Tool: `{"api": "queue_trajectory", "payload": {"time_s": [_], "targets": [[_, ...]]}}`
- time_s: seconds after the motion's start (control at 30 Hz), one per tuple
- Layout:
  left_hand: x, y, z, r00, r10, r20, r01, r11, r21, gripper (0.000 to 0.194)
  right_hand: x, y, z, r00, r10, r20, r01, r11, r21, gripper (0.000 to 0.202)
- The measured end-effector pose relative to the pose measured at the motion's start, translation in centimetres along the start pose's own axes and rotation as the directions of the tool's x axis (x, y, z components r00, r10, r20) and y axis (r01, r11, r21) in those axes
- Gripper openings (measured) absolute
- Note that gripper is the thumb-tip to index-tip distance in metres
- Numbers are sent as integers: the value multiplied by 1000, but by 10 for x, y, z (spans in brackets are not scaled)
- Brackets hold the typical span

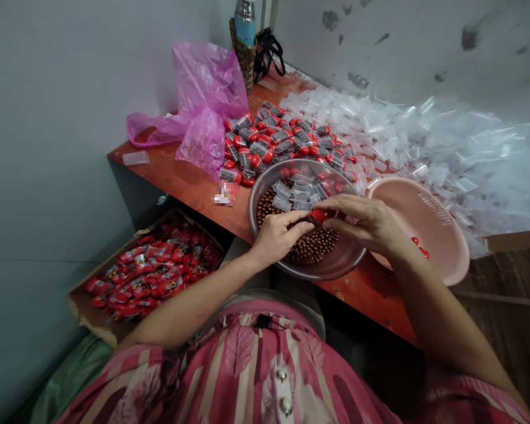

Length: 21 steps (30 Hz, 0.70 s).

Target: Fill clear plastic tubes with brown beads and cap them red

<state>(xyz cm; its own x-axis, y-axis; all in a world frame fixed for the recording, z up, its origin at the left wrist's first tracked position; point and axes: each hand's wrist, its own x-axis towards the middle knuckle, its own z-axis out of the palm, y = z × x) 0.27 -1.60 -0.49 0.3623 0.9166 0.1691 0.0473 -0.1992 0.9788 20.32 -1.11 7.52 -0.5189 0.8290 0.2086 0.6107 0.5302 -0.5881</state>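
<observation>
Over the metal bowl [252, 206], my two hands meet at one small plastic container with a red cap [320, 215]. My left hand [271, 237] pinches its dark, filled-looking body, which is mostly hidden by the fingers. On the other side, the fingers of my right hand [364, 221] close around the red cap. Whether the cap is fully seated cannot be seen. Brown beads or balls [311, 247] lie in the bowl below. Several clear plastic cups [300, 193] rest on top of them, with some red caps near the bowl's far side.
Behind the bowl is a heap of filled, red-capped containers [276, 138]. Clear cups [424, 138] pile up at the right. A pink basin [441, 235] holds a few red pieces. A pink plastic bag [209, 88] lies left; below it stands a box of red packets [154, 265].
</observation>
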Motion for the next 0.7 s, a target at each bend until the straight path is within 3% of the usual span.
{"api": "queue_trajectory", "payload": {"time_s": [0.23, 0.43, 0.57, 0.7], "targets": [[-4, 1, 2, 995, 86, -47, -84, 996, 42, 22, -11, 0, 11, 997, -71, 8, 71, 988, -136, 10], [-8, -3, 4, 986, 149, -80, -141, 985, 100, 24, -16, -1, 30, 987, -140, -74, 110, 943, -315, 9], [-6, -2, 0, 996, 77, -49, -74, 995, 64, 24, -11, 5, 32, 987, -135, -87, 120, 981, -154, 10], [1, -2, 1, 999, -23, -48, 14, 986, -169, 24, -8, 3, 30, 979, 29, -199, -7, 994, 111, 18]]}}
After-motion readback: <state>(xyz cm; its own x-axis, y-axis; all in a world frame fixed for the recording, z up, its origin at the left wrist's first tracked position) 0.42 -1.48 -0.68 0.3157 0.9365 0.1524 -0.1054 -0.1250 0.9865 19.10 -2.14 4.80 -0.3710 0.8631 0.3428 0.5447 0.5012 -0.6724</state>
